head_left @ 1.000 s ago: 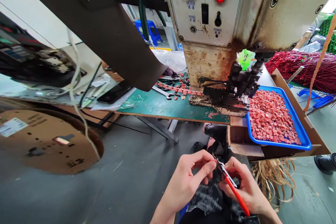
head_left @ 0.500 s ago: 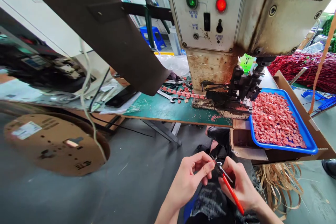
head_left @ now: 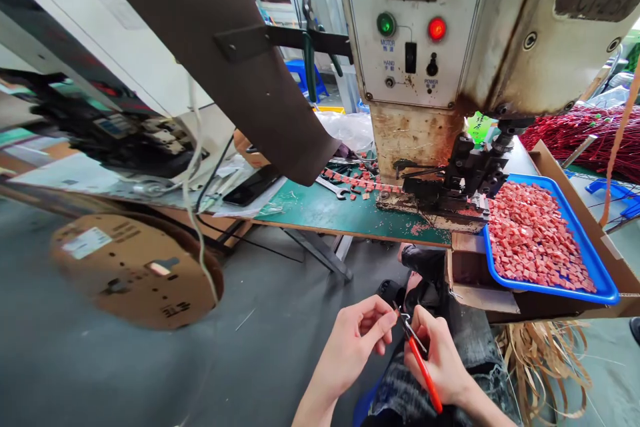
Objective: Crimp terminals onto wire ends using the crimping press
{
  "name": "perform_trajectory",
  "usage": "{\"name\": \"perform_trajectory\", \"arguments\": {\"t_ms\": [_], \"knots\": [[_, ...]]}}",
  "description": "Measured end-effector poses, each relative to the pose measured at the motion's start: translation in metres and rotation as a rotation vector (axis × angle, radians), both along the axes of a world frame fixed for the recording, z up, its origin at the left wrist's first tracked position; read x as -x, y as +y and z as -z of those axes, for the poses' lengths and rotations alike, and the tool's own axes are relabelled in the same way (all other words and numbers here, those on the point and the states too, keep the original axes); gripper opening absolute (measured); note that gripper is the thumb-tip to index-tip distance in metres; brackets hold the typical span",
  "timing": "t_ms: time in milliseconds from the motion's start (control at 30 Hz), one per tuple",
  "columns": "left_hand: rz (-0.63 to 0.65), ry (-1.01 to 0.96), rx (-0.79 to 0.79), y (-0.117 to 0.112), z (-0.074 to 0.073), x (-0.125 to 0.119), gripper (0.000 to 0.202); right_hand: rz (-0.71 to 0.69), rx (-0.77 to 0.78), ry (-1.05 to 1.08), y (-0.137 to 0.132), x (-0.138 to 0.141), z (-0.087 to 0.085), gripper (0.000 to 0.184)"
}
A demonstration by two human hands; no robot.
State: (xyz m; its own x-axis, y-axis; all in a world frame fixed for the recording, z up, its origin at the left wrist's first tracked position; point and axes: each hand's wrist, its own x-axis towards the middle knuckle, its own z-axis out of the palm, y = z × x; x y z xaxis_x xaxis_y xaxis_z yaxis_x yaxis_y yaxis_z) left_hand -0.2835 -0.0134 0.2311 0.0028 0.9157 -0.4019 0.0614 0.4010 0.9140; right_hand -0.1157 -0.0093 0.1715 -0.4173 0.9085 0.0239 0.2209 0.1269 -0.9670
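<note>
My right hand (head_left: 440, 360) is closed round a small pair of pliers with red handles (head_left: 417, 353), held above my lap. Its metal tip points up and left, towards my left hand (head_left: 355, 343). The left hand's thumb and forefinger are pinched together right at the tip of the pliers, on something too small to make out. Both hands sit low in the view, in front of a press machine (head_left: 425, 67) on a green-topped bench (head_left: 320, 210).
A blue tray (head_left: 590, 253) of several small pink-red pieces sits in a cardboard box right of the machine. Red wire bundles (head_left: 575, 133) lie behind it. A cardboard reel (head_left: 135, 270) hangs at left, a spanner (head_left: 333, 187) lies on the bench, and paper strips (head_left: 545, 353) litter the floor.
The view has tilted up and shifted, so machine and bench sit lower and further right. Both hands stay together at the pliers' tip, now lower in the frame.
</note>
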Motion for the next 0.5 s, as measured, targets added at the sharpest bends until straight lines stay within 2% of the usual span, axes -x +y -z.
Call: {"name": "perform_trajectory", "arguments": {"t_ms": [133, 267, 400, 500], "knots": [[0.003, -0.013, 0.012, 0.001, 0.006, -0.002, 0.047, 0.008, 0.094, 0.026, 0.001, 0.002, 0.011, 0.022], [-0.005, 0.005, -0.011, 0.005, 0.009, -0.005, 0.048, 0.005, 0.12, 0.106, 0.002, 0.002, 0.018, 0.024], [0.048, 0.055, -0.054, 0.009, 0.004, -0.004, 0.045, -0.053, 0.173, 0.159, 0.004, -0.002, 0.009, 0.033], [0.097, 0.077, -0.073, 0.009, -0.004, -0.004, 0.041, -0.061, 0.131, 0.082, 0.006, -0.005, -0.002, 0.047]]}}
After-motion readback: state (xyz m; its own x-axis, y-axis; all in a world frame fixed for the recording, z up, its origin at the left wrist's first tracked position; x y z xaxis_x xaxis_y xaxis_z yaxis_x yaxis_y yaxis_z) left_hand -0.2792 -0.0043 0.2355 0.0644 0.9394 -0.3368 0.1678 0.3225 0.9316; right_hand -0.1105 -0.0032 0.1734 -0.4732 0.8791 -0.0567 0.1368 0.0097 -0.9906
